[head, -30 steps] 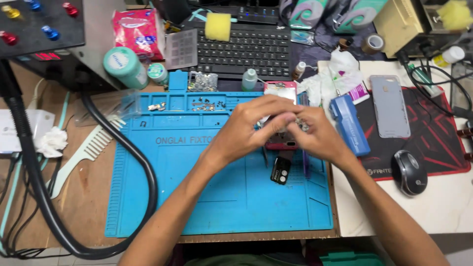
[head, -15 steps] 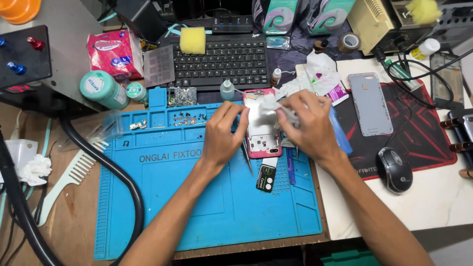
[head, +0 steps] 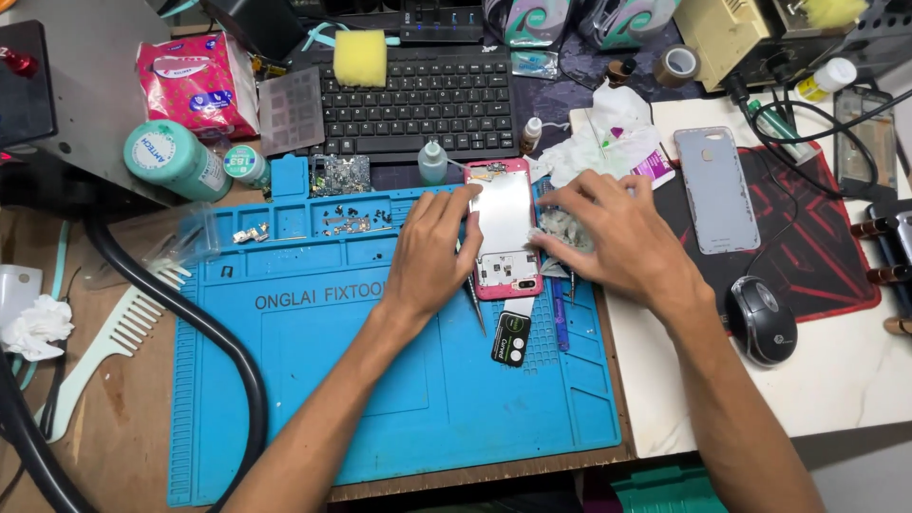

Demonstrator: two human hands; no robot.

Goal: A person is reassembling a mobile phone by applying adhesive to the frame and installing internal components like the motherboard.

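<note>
An opened pink-framed phone (head: 504, 230) lies flat on the upper right part of the blue repair mat (head: 313, 380), its back off so the silvery plate and a small board at its lower end show. The left hand (head: 432, 252) lies palm down on the mat with its fingertips pressed against the phone's left edge, fingers loosely spread and closed on nothing. The right hand (head: 613, 237) lies against the phone's right edge and presses on a crumpled bit of greyish tissue (head: 562, 228) between its fingers and the frame; whether the fingers pinch the tissue or only rest on it, I cannot tell. Just below the phone, a pair of tweezers (head: 474, 299) pokes out from under the left hand, and a small black part with a green mark (head: 510, 338) lies on the mat near it. Tiny screws and metal bits (head: 347, 222) sit in the mat's upper compartments. Beyond the mat stands a black keyboard (head: 427, 100) with a yellow sponge (head: 360, 58) at its top edge. To the right, a grey phone back cover (head: 716, 189) rests on a red and black pad (head: 817, 256), with a black mouse (head: 762, 319) near the right forearm. At the far left, a pale green comb (head: 109, 337) lies on the wooden desk beside a thick black hose (head: 204, 332).
</note>
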